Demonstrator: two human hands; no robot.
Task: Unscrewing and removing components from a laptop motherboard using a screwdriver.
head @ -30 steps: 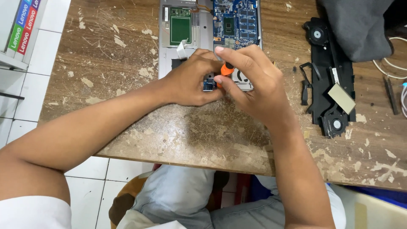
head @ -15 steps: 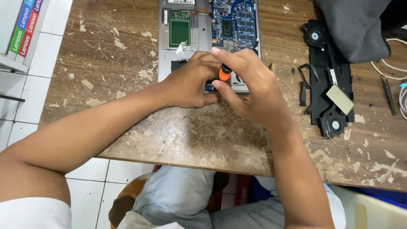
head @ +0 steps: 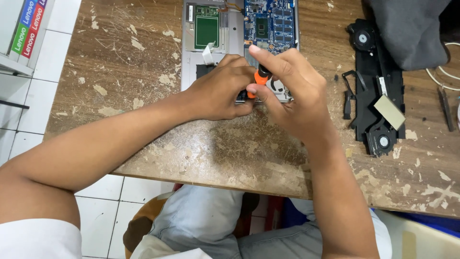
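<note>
1. The right hand (head: 292, 93) is clenched around an orange-handled screwdriver (head: 260, 78), with its forefinger laid over the top of the handle.
2. The screwdriver stands between the two hands, tilted, its tip pointing down at the near edge of an opened laptop (head: 230, 33); the tip itself is hidden by the fingers.
3. The left hand (head: 221, 88) is curled and pressed down on the laptop's near edge, just beside the screwdriver, touching the right hand. I cannot tell whether it pinches anything small.
4. The laptop lies on the worn wooden worktop (head: 143, 62) just beyond both hands, its blue circuit board (head: 270, 21) beyond the right hand and a green board (head: 207, 26) beyond the left.
5. To the right of the right hand, well apart, lies a black plastic part with round fans (head: 371, 81).
6. Beyond that part sits a dark grey cloth (head: 407, 29).
</note>
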